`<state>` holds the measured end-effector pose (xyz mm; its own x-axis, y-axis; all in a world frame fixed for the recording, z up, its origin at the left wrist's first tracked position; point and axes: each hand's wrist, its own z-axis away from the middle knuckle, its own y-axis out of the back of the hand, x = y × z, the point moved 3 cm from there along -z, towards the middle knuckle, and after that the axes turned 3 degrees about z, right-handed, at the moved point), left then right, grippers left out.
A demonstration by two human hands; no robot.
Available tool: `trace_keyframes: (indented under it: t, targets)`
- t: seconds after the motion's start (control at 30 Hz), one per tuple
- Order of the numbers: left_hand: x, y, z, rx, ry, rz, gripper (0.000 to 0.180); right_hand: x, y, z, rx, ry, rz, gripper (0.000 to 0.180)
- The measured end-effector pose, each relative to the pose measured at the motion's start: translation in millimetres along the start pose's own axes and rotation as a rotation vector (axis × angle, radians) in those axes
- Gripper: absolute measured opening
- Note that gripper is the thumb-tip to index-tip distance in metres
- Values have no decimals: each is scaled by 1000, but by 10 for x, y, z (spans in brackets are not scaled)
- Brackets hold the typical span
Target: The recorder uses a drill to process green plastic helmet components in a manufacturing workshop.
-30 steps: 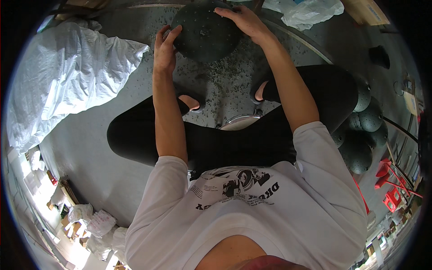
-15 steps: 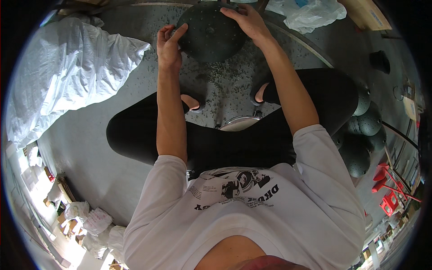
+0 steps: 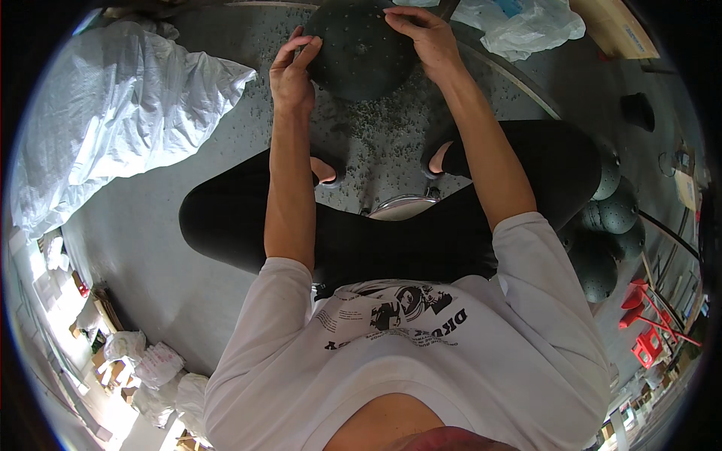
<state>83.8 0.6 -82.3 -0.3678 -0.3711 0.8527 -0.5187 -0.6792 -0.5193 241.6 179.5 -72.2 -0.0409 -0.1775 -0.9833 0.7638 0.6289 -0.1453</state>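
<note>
Compared with a second ago, the left hand [image 3: 292, 69] has lifted its palm off the rim of the dark studded dome [image 3: 359, 46] and now pinches at the dome's left edge with thumb and fingertips drawn close together, while the right hand [image 3: 423, 36] stays spread flat over the dome's upper right side, fingers curved along the surface. The dome itself has not shifted; it sits on the grey floor [image 3: 158, 248] ahead of the person's knees, at the top of the view, between the two hands. A scatter of small dark crumbs [image 3: 376, 128] lies on the floor just under the dome, between the person's two feet, much as before. There is one dome in hand, and at least three more studded dark balls [image 3: 613, 218] piled together near the person's right leg, well apart from the hands. One large white sack [image 3: 113, 120] lies crumpled to the left, and one clear plastic bag [image 3: 526, 26] lies at the top right beside a curved metal hoop [image 3: 519, 79]. Two red stools [image 3: 643, 323] stand at the far right edge.
</note>
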Motion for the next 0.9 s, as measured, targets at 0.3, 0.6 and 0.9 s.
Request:
trace_keyframes:
  t: [0.3,0.6,0.9]
  targets:
    - [162,60,0,-199,-40,-217,28,-105,27,4,-78,9,1,21]
    - [268,24,64,-455,-61,-476,68,-129,161,-30,-158,31,11,28]
    - [335,-12,151,-572,3,-549,87,-225,217,13,-336,-66,159,48]
